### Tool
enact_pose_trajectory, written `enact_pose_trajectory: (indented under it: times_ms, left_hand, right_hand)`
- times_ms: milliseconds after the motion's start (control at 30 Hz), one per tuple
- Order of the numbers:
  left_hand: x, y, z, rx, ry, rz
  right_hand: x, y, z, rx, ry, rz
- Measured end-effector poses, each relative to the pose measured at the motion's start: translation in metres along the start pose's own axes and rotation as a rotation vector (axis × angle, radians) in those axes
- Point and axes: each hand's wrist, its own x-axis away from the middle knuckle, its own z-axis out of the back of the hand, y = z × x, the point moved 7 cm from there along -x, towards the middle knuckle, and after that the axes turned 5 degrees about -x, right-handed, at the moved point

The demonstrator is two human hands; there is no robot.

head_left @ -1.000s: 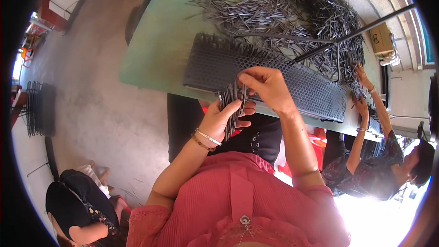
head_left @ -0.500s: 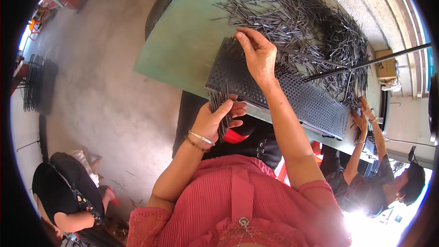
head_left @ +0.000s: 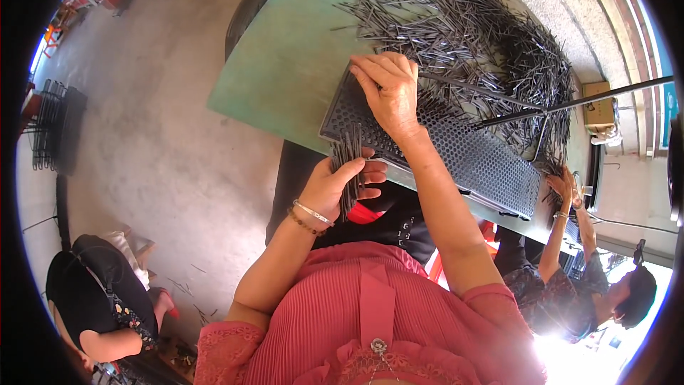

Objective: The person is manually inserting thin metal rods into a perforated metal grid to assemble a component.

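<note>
A bundle of thin dark rods (head_left: 347, 144) is gripped in my left hand (head_left: 333, 184), near the front edge of the table; its thumb lies across the rods. A long black tray (head_left: 491, 164) full of small round holes rests at a slant on the green table. Rods stand upright in part of the tray, toward its middle. Over the tray's far left end is my right hand (head_left: 393, 96), with thumb and fingertips pinched together. Whatever may be between those fingertips is too small to make out.
Behind the tray a large heap of loose dark rods (head_left: 491, 36) covers the green table (head_left: 278, 71). A thin dark metal bar (head_left: 605, 96) crosses above it. At right a co-worker's hands (head_left: 566, 189) reach toward the heap. Another person (head_left: 107, 299) bends at lower left.
My right hand has moved a little left and down over the tray, its fingers still pinched. My left hand stays nearly in place with the rods. The co-worker's hands have shifted slightly downward.
</note>
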Motion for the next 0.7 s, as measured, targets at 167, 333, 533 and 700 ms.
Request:
enact_pose_trajectory:
  times_ms: [167,333,533,700]
  left_hand:
    - [0.0,0.001,-0.002,-0.014,0.01,-0.035]
    - [0.0,0.012,-0.013,-0.045,-0.044,-0.118]
    - [-0.006,0.003,-0.025,-0.039,-0.104,-0.074]
    - [-0.009,-0.005,-0.016,-0.093,-0.009,-0.041]
  right_hand:
    - [0.003,0.003,0.023,-0.101,0.135,-0.094]
    - [0.046,0.012,0.018,-0.627,-0.328,-0.737]
    - [0.071,0.018,0.019,-0.902,-0.456,-0.98]
    - [0.069,0.029,0.028,-0.918,-0.276,-1.007]
